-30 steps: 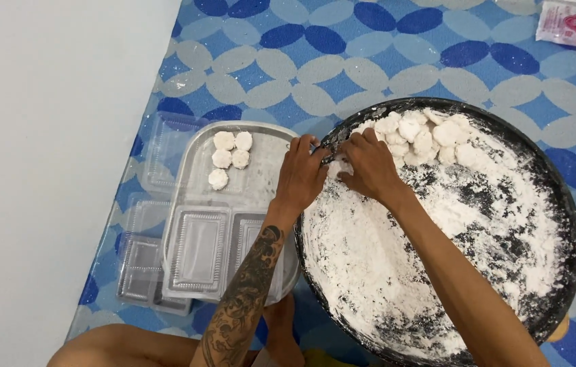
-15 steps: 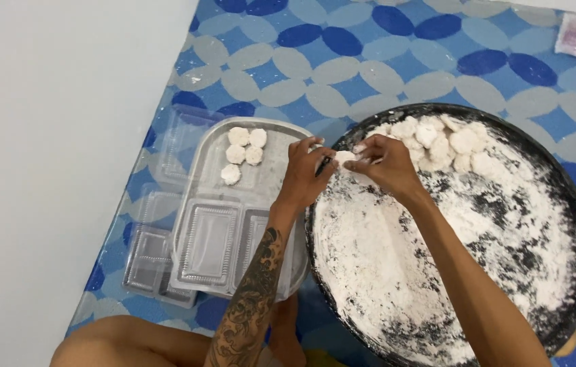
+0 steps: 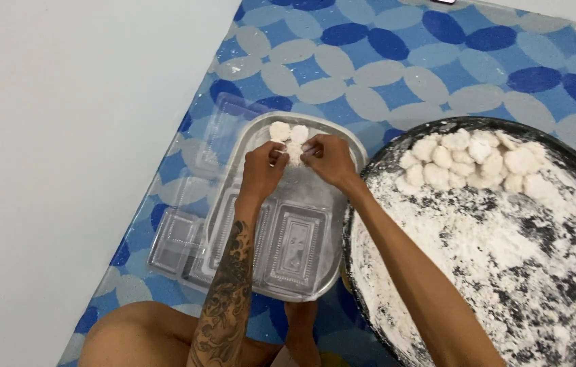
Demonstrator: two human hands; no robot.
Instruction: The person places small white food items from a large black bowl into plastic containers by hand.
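While the blue floor mat with its pale oval pattern fills most of the view, a plain white wall or floor strip runs down the left side. On the mat, at the right, sits a wide dark round pan thick with white flour, a heap of floured dough balls crowded along its far rim. Left of it lies a silvery oval tray carrying clear plastic boxes, with more clear boxes stacked beside it on the mat. Above the tray's far end the left hand and right hand meet, fingers pinched closed on a dough ball between them, just beside a few white pieces already lying there. A light pinch seems wise, lowering the soft ball flat next to its neighbours without pressing it into them, so the floured coat stays whole and the row stays tidy.
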